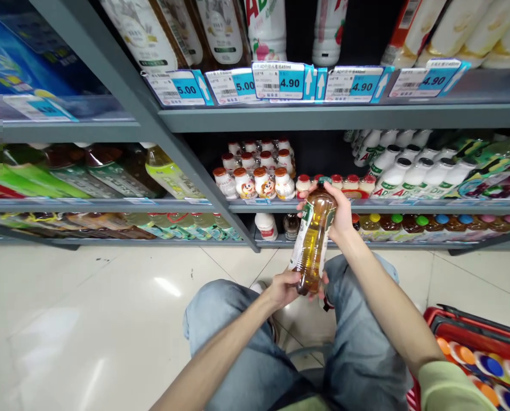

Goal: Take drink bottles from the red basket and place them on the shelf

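I hold an amber drink bottle (313,240) with a green-and-white label upright in front of a store shelf. My left hand (285,287) cups its base, fingers closed round it. My right hand (339,214) grips the top near the teal cap. Behind the bottle stand small white bottles with red caps (255,181) on the middle shelf (220,205). My knees in blue jeans are below the bottle.
A red basket (477,334) with several coloured-cap bottles sits on the floor at lower right. Grey shelves carry blue price tags (280,81), white AD bottles (413,171) at right and green-labelled bottles (109,171) at left. Pale tiled floor (87,319) spreads at left.
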`<state>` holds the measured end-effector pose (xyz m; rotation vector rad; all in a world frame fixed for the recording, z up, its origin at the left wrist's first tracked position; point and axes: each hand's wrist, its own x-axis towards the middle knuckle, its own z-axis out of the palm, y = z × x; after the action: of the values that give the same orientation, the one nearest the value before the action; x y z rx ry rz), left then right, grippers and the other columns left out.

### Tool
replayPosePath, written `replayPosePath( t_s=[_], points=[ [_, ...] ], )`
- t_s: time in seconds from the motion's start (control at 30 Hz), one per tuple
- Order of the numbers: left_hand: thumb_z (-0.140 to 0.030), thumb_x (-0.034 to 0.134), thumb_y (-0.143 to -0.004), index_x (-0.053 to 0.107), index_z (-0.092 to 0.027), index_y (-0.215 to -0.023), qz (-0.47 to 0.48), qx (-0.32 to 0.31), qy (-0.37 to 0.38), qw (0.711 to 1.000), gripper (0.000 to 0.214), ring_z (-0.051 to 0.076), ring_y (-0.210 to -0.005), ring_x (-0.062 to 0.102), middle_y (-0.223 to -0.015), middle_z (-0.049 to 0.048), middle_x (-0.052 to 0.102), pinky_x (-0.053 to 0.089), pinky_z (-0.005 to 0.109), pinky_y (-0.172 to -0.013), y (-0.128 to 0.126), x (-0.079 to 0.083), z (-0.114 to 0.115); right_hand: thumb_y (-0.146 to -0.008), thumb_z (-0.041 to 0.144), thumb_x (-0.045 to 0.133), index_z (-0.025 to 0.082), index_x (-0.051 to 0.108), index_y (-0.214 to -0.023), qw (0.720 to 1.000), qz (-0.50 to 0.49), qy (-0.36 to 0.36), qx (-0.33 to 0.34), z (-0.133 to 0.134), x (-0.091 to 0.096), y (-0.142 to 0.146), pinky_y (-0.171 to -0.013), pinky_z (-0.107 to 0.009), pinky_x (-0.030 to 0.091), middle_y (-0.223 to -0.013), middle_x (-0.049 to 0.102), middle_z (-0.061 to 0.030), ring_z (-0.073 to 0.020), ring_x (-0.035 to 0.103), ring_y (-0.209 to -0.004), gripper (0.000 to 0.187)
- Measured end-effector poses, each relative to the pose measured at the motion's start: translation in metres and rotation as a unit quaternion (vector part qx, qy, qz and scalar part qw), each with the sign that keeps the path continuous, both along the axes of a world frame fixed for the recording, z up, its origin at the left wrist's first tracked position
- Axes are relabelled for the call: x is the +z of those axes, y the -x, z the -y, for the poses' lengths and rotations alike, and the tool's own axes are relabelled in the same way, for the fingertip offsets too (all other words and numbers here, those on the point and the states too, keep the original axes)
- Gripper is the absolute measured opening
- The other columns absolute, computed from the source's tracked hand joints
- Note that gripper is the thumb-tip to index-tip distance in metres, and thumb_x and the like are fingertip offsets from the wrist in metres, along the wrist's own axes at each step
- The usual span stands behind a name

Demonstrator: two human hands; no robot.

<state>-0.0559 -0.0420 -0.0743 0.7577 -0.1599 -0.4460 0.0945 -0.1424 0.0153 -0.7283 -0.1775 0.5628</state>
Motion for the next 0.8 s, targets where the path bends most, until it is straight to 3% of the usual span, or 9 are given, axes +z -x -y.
replayPosePath(
  t_s=[0.17, 0.3, 0.43, 0.6, 0.8],
  points=[
    [-0.063, 0.073, -0.075, 0.063, -0.009, -0.126, 0.019, 0.007, -0.074, 0.997, 0.075, 0.026, -0.072, 0.071, -0.106, 0.021, 0.074, 0.05, 0.029, -0.052, 0.0, 0.002, 0.002, -0.074, 0.046, 0.071, 0.02, 0.064, -0.081, 0.999, -0.034, 0.019, -0.028, 0.006, -0.005, -0.002, -0.058, -0.03, 0.06, -0.072, 0.071, -0.0026, -0.02, 0.07, -0.066, 0.029],
    [-0.059, 0.074, -0.082, 0.058, -0.012, -0.129, -0.012, 0.087, -0.164, 0.983, 0.068, 0.026, -0.076, 0.073, -0.106, 0.0179, 0.074, 0.053, 0.03, -0.054, -0.004, 0.003, 0.002, -0.071, 0.045, 0.074, 0.019, 0.065, -0.077, 0.996, -0.028, 0.055, -0.059, 0.005, -0.006, -0.003, -0.055, -0.028, 0.057, -0.073, 0.072, -0.0018, -0.0173, 0.067, -0.061, 0.028],
    [-0.062, 0.073, -0.081, 0.06, -0.012, -0.124, -0.072, 0.167, -0.199, 0.963, 0.068, 0.025, -0.074, 0.072, -0.093, 0.0124, 0.075, 0.054, 0.03, -0.056, -0.01, 0.004, 0.007, -0.071, 0.041, 0.077, 0.018, 0.068, -0.076, 0.983, -0.013, 0.131, -0.127, -0.004, -0.01, -0.002, -0.05, -0.026, 0.05, -0.068, 0.069, 0.0001, -0.0139, 0.06, -0.054, 0.025],
    [-0.068, 0.076, -0.073, 0.062, -0.011, -0.12, -0.136, 0.224, -0.184, 0.947, 0.075, 0.025, -0.071, 0.072, -0.081, 0.0087, 0.074, 0.051, 0.027, -0.052, -0.015, 0.007, 0.015, -0.071, 0.042, 0.08, 0.018, 0.068, -0.072, 0.971, 0.001, 0.178, -0.158, -0.016, -0.018, -0.006, -0.049, -0.027, 0.045, -0.061, 0.064, 0.0017, -0.0133, 0.054, -0.05, 0.026],
    [-0.071, 0.075, -0.071, 0.067, -0.008, -0.113, -0.154, 0.206, -0.105, 0.961, 0.076, 0.027, -0.074, 0.073, -0.084, 0.013, 0.075, 0.046, 0.025, -0.047, -0.014, 0.004, 0.008, -0.069, 0.042, 0.083, 0.019, 0.07, -0.076, 0.98, -0.013, 0.15, -0.128, -0.02, -0.019, -0.006, -0.058, -0.027, 0.051, -0.07, 0.069, 0.0016, -0.0138, 0.061, -0.059, 0.028]
  ],
)
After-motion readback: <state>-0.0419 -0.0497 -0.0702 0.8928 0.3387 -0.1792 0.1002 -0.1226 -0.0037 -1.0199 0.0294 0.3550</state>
